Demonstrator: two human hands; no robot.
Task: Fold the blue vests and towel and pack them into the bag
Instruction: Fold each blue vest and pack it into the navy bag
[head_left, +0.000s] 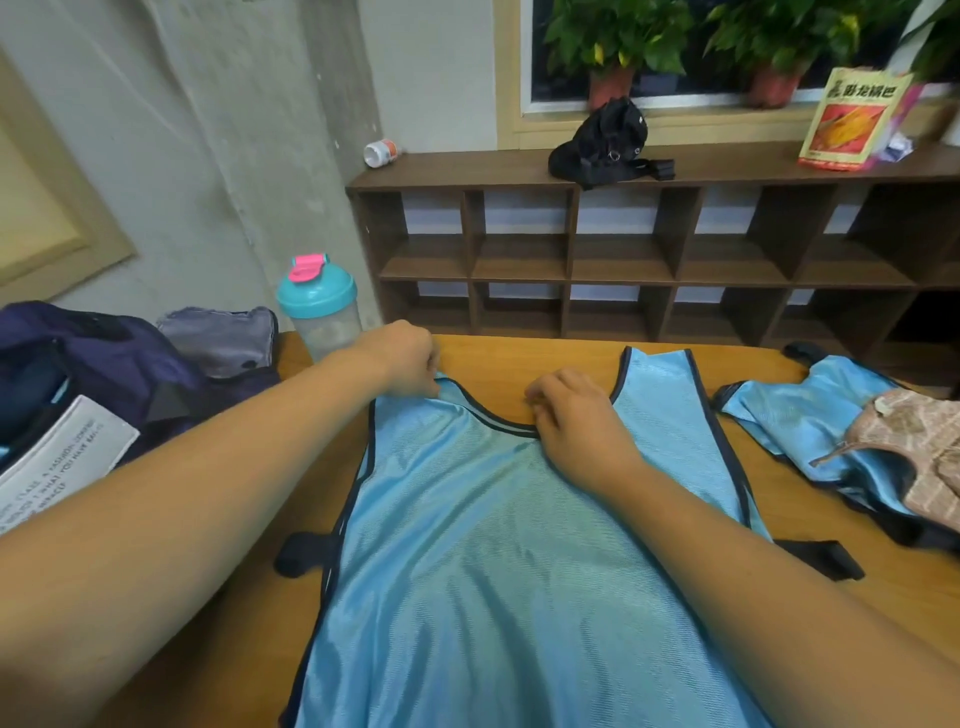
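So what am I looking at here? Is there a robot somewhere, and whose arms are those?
There is no robot. These are a person's two bare arms, filmed by one wide camera worn on their head, which looks forward and down at a wooden table. A blue vest lies spread flat in front of them and is not yet folded. The left hand pinches its shoulder strap, and the right hand pinches the edge of its neckline. To the right lies a second blue vest, crumpled, with a beige towel resting on it. At the left sits a dark bag, with a shaker bottle beside it.
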